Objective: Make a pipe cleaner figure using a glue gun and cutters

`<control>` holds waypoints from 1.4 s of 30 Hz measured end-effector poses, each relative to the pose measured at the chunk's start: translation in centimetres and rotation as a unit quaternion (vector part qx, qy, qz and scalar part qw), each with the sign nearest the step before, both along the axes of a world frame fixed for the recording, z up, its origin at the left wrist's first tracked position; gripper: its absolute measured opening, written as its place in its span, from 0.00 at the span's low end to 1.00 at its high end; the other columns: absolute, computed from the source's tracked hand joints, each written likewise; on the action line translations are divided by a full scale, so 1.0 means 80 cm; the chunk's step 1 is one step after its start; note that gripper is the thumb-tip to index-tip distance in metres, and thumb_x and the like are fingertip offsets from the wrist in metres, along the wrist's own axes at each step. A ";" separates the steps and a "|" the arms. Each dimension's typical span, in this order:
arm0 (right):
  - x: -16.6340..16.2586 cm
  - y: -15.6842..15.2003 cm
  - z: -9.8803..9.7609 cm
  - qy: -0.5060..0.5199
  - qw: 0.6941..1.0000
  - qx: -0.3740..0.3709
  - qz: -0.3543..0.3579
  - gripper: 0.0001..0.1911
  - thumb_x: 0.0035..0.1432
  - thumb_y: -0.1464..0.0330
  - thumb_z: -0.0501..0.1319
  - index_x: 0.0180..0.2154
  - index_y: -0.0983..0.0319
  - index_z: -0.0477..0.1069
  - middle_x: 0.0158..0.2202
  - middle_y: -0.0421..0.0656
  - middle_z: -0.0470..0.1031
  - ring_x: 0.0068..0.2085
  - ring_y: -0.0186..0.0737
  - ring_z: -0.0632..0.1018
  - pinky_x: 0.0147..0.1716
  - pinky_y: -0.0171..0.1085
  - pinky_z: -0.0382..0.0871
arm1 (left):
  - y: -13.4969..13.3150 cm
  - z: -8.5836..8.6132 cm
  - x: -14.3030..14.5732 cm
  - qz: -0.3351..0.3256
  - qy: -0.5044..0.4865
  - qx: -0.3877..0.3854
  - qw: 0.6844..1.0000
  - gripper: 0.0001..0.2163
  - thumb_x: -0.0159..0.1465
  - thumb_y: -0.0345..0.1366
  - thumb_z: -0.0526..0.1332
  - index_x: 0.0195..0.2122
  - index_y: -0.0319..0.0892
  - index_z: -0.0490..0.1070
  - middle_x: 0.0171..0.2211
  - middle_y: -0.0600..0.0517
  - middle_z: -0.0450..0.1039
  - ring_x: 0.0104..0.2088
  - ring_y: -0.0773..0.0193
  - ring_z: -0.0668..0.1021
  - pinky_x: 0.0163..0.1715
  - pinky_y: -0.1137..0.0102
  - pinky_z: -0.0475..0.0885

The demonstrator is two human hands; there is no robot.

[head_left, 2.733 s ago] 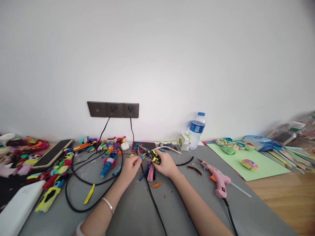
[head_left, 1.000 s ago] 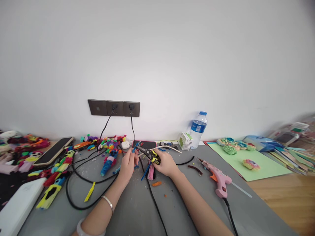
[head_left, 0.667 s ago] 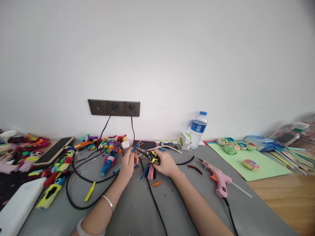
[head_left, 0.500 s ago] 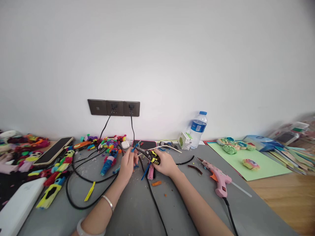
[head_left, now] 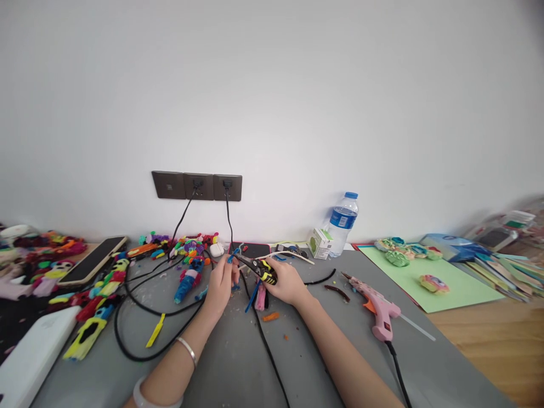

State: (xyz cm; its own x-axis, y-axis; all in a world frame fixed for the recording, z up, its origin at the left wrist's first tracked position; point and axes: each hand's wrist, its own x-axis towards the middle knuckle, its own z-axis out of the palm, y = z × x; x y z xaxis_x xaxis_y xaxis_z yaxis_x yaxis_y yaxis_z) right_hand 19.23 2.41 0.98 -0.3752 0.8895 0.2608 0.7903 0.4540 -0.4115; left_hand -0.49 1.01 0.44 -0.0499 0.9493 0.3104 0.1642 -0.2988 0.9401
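Observation:
My right hand (head_left: 289, 279) is wrapped round a pair of pliers (head_left: 264, 270) with yellow and black handles. Their jaws point left and meet a blue pipe cleaner (head_left: 232, 258), which my left hand (head_left: 221, 279) pinches between its fingers. How firmly the jaws grip it cannot be made out. Beneath the pliers lie a pink fuzzy piece (head_left: 260, 296) and a blue pipe cleaner strip (head_left: 252, 297) on the grey table. Left of my left hand rests a blue pipe-cleaner figure (head_left: 189, 280). An orange scrap (head_left: 271, 317) lies in front of the pliers.
A pink glue gun (head_left: 380, 311) lies to the right with its cord trailing forward. A water bottle (head_left: 342, 224) and a small box (head_left: 320, 243) stand by the wall. Black cables (head_left: 144, 358) loop across the left, near a phone (head_left: 94, 260). Green paper (head_left: 408, 281) lies far right.

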 end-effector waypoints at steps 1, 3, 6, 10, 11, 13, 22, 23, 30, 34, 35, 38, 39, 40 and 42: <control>0.000 0.000 0.000 0.009 1.000 -0.001 -0.007 0.15 0.49 0.69 0.59 0.42 0.59 0.69 0.35 0.45 0.78 0.35 0.47 0.76 0.30 0.35 0.56 | 0.000 0.000 0.000 -0.001 0.002 -0.002 1.000 0.10 0.67 0.40 0.47 0.32 0.43 0.63 0.17 0.58 0.64 0.19 0.66 0.66 0.23 0.71 0.62; 0.001 0.002 -0.002 0.045 0.999 -0.006 -0.028 0.13 0.49 0.69 0.59 0.40 0.60 0.69 0.33 0.45 0.77 0.34 0.46 0.75 0.30 0.35 0.57 | -0.001 0.001 -0.002 -0.003 0.008 -0.006 1.000 0.08 0.66 0.39 0.48 0.35 0.44 0.63 0.19 0.58 0.64 0.19 0.66 0.66 0.22 0.72 0.61; 0.004 0.008 -0.006 0.142 0.989 -0.002 -0.050 0.12 0.51 0.68 0.58 0.40 0.61 0.69 0.32 0.44 0.77 0.32 0.44 0.75 0.31 0.35 0.61 | -0.001 0.002 -0.003 -0.011 0.006 0.000 1.000 0.04 0.64 0.35 0.49 0.35 0.44 0.62 0.21 0.58 0.65 0.21 0.67 0.67 0.24 0.73 0.61; 0.009 0.015 -0.013 0.236 0.969 0.022 -0.061 0.10 0.53 0.68 0.55 0.39 0.61 0.69 0.31 0.43 0.75 0.32 0.42 0.74 0.31 0.35 0.63 | -0.001 0.002 -0.003 -0.026 -0.010 0.007 1.000 0.03 0.61 0.32 0.51 0.30 0.44 0.61 0.22 0.57 0.66 0.24 0.67 0.68 0.25 0.73 0.63; 0.009 0.016 -0.013 0.245 0.967 0.026 -0.065 0.10 0.53 0.68 0.55 0.39 0.61 0.69 0.31 0.43 0.75 0.31 0.42 0.74 0.31 0.35 0.64 | -0.001 0.002 -0.004 -0.028 -0.012 0.008 1.000 0.03 0.60 0.32 0.51 0.30 0.44 0.61 0.23 0.56 0.66 0.24 0.67 0.69 0.25 0.73 0.63; 0.009 0.016 -0.013 0.246 0.967 0.026 -0.066 0.10 0.52 0.67 0.56 0.38 0.61 0.69 0.30 0.42 0.75 0.31 0.42 0.73 0.32 0.35 0.64 | 0.000 0.001 -0.004 -0.028 -0.014 0.010 0.999 0.03 0.60 0.31 0.52 0.30 0.44 0.62 0.24 0.56 0.67 0.25 0.66 0.69 0.26 0.73 0.63; 0.005 0.012 -0.010 0.228 0.972 0.008 -0.055 0.08 0.51 0.69 0.56 0.36 0.60 0.67 0.30 0.42 0.74 0.31 0.42 0.74 0.33 0.35 0.63 | -0.001 0.005 -0.003 -0.019 -0.009 -0.001 1.000 0.02 0.58 0.33 0.54 0.32 0.45 0.60 0.24 0.55 0.70 0.25 0.65 0.72 0.26 0.73 0.64; 0.006 0.012 -0.011 0.229 0.972 0.009 -0.056 0.08 0.51 0.69 0.56 0.36 0.60 0.67 0.30 0.42 0.74 0.31 0.42 0.74 0.33 0.35 0.63 | -0.001 0.005 -0.003 -0.019 -0.011 -0.004 1.000 0.02 0.59 0.33 0.55 0.32 0.45 0.60 0.24 0.55 0.71 0.25 0.65 0.72 0.25 0.73 0.64; 0.007 0.012 -0.010 0.224 0.973 0.012 -0.053 0.07 0.52 0.68 0.56 0.35 0.60 0.67 0.30 0.42 0.74 0.31 0.42 0.73 0.32 0.35 0.63 | 0.000 0.001 -0.003 -0.019 -0.014 -0.002 1.000 0.03 0.62 0.36 0.55 0.35 0.44 0.64 0.24 0.55 0.70 0.25 0.65 0.72 0.26 0.73 0.66; 0.006 0.010 -0.008 0.209 0.976 0.018 -0.050 0.06 0.51 0.68 0.56 0.34 0.60 0.66 0.28 0.41 0.73 0.29 0.41 0.73 0.31 0.35 0.63 | 0.000 -0.001 -0.003 -0.026 -0.017 -0.009 0.999 0.04 0.63 0.38 0.55 0.36 0.45 0.64 0.24 0.56 0.70 0.25 0.65 0.71 0.26 0.73 0.65; 0.006 0.010 -0.008 0.202 0.978 0.018 -0.050 0.06 0.51 0.69 0.56 0.34 0.60 0.66 0.27 0.41 0.73 0.29 0.42 0.73 0.31 0.35 0.63 | 0.000 -0.001 -0.003 -0.026 -0.017 -0.010 0.999 0.04 0.63 0.38 0.55 0.36 0.45 0.64 0.24 0.55 0.69 0.24 0.66 0.71 0.26 0.73 0.65; 0.005 0.009 -0.010 0.175 0.983 0.012 -0.054 0.11 0.51 0.69 0.56 0.39 0.60 0.68 0.31 0.43 0.76 0.32 0.45 0.76 0.32 0.36 0.65 | -0.001 0.002 -0.002 -0.026 -0.015 -0.011 0.999 0.06 0.64 0.40 0.54 0.36 0.44 0.64 0.24 0.55 0.69 0.25 0.65 0.71 0.25 0.73 0.65; 0.005 0.009 -0.011 0.164 0.985 0.010 -0.058 0.13 0.51 0.68 0.57 0.41 0.61 0.68 0.32 0.44 0.77 0.33 0.46 0.77 0.33 0.36 0.65 | -0.001 0.002 -0.001 -0.026 -0.014 -0.010 0.999 0.06 0.64 0.40 0.54 0.36 0.44 0.64 0.24 0.55 0.69 0.25 0.65 0.71 0.25 0.73 0.65; 0.004 0.009 -0.012 0.151 0.987 0.008 -0.062 0.15 0.50 0.67 0.58 0.43 0.61 0.69 0.34 0.46 0.78 0.35 0.47 0.77 0.34 0.37 0.66 | -0.001 0.003 -0.001 -0.027 -0.014 -0.010 0.999 0.06 0.65 0.41 0.54 0.35 0.44 0.64 0.24 0.55 0.69 0.25 0.64 0.72 0.25 0.73 0.65; 0.004 0.009 -0.014 0.128 0.989 0.007 -0.068 0.17 0.51 0.66 0.59 0.44 0.61 0.69 0.36 0.47 0.78 0.37 0.50 0.78 0.35 0.38 0.66 | -0.002 0.004 0.000 -0.027 -0.012 -0.009 1.000 0.07 0.64 0.41 0.54 0.35 0.44 0.64 0.23 0.55 0.70 0.25 0.64 0.72 0.25 0.72 0.65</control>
